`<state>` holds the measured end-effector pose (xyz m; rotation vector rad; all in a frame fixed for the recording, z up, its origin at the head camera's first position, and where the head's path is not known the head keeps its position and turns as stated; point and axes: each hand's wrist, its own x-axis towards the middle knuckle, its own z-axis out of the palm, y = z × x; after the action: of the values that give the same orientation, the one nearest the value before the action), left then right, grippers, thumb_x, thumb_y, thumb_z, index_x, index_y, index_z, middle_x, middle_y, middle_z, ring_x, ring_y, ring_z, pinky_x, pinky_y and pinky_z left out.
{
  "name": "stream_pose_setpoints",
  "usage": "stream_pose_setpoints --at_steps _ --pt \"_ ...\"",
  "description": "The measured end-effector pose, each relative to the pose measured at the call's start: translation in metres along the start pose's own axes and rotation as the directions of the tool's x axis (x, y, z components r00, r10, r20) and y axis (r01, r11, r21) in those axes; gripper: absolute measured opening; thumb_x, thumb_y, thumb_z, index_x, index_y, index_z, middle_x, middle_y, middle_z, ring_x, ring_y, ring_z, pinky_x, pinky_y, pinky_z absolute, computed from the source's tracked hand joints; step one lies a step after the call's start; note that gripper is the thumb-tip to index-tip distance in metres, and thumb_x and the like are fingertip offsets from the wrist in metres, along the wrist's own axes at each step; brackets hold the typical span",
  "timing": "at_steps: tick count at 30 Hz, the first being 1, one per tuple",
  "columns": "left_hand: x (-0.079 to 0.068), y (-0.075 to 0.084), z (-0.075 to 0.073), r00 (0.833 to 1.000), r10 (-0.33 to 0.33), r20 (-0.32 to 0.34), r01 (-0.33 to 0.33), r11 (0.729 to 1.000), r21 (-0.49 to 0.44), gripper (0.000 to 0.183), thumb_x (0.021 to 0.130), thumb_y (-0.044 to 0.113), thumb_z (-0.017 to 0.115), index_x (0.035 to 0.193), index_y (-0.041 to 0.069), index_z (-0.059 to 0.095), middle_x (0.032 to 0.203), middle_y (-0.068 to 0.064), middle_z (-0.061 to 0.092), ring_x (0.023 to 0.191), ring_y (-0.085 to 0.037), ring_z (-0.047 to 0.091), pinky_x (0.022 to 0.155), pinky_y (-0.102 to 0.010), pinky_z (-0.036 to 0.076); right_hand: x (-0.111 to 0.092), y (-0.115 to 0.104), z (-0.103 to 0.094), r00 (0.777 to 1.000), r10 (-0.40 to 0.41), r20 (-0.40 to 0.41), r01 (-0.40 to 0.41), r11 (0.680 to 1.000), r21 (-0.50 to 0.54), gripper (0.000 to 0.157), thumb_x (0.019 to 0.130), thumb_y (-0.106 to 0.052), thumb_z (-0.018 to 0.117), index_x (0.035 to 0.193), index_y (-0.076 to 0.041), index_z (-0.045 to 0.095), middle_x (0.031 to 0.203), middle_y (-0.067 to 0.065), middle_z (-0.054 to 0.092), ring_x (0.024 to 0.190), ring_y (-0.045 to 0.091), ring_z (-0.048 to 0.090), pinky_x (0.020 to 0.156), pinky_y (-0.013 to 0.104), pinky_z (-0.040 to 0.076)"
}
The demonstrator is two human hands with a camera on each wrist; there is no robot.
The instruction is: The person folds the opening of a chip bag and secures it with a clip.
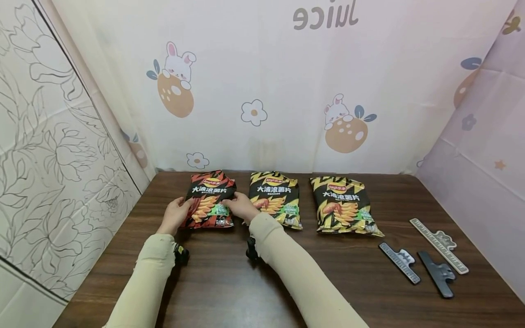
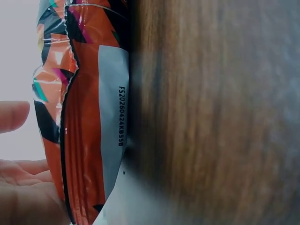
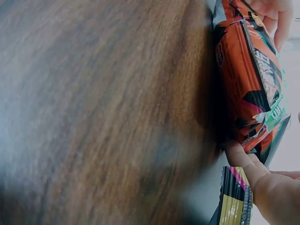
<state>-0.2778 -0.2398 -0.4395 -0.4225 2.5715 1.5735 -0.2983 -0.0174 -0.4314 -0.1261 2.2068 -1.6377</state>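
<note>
A red bag of potato chips (image 1: pixel 209 200) lies at the far left of the table, its printed front facing up. At its left edge the left hand (image 1: pixel 175 214) holds it; in the left wrist view the thumb (image 2: pixel 14 116) shows apart from the other fingers, beside the puffed bag. The right hand (image 1: pixel 242 206) grips the opposite edge, its thumb over the front. From the right wrist, a finger (image 3: pixel 241 157) reaches under the bag's end. Right beside that hand lies a yellow-and-black bag of chips (image 1: pixel 275 196), partly hidden by the hand and sleeve.
Another yellow-and-black bag of chips (image 1: pixel 343 205) lies farther right. Three bag clips are at the right: a white one (image 1: pixel 439 246), a grey one (image 1: pixel 399 263) and a black one (image 1: pixel 436 274). A printed curtain (image 1: pixel 254 82) hangs behind the brown wooden table (image 1: pixel 213 282).
</note>
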Motion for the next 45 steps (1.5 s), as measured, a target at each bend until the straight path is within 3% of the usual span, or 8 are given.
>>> stream_pose_setpoints --at_steps 10,18,29,37,45 --pt "-0.005 0.0 0.002 1.0 0.009 -0.03 -0.008 1.0 0.026 0.073 0.103 0.04 0.043 0.153 -0.006 0.018 0.156 -0.028 0.026 0.144 -0.038 0.029 0.117 -0.051 0.026 0.002 0.001 -0.002 1.0 0.005 -0.018 -0.005 1.0 -0.004 0.062 0.1 -0.033 0.056 0.151 -0.004 0.033 0.118 0.015 0.061 0.104 0.028 0.061 0.091 0.045 0.049" --pt "-0.009 0.0 0.001 0.999 0.033 -0.011 -0.033 0.999 0.008 0.07 0.103 0.039 0.043 0.154 -0.004 0.02 0.157 -0.026 0.026 0.144 -0.037 0.029 0.117 -0.052 0.026 0.004 0.001 -0.003 1.0 -0.011 0.009 0.01 0.994 0.109 0.043 0.101 -0.027 0.054 0.139 -0.007 0.051 0.132 0.014 0.056 0.124 0.03 0.056 0.101 0.048 0.048" --pt "-0.017 0.002 0.002 0.999 0.045 0.005 -0.045 0.999 -0.023 0.068 0.103 0.039 0.046 0.153 -0.001 0.025 0.155 -0.024 0.031 0.141 -0.036 0.034 0.116 -0.052 0.028 -0.008 -0.005 -0.01 1.0 0.014 -0.011 -0.012 0.991 0.136 0.058 0.101 -0.025 0.056 0.149 -0.004 0.033 0.137 0.021 0.051 0.121 0.035 0.057 0.098 0.047 0.05" --pt "-0.024 0.004 0.002 0.999 0.04 0.0 -0.04 0.999 -0.035 0.068 0.103 0.039 0.046 0.154 0.0 0.023 0.157 -0.024 0.028 0.143 -0.037 0.031 0.117 -0.051 0.027 -0.015 -0.006 -0.011 1.0 -0.017 -0.021 0.02 0.99 0.142 0.053 0.1 -0.023 0.057 0.145 -0.004 0.035 0.144 0.023 0.046 0.125 0.038 0.054 0.098 0.048 0.05" --pt "-0.033 0.006 0.006 0.997 0.08 0.01 -0.08 0.996 -0.027 0.065 0.103 0.039 0.047 0.151 -0.002 0.03 0.15 -0.025 0.039 0.134 -0.034 0.042 0.112 -0.05 0.035 -0.022 -0.002 -0.014 0.997 -0.046 -0.056 0.052 0.992 0.113 0.044 0.098 -0.021 0.06 0.133 -0.004 0.04 0.134 0.023 0.049 0.114 0.034 0.06 0.09 0.046 0.054"
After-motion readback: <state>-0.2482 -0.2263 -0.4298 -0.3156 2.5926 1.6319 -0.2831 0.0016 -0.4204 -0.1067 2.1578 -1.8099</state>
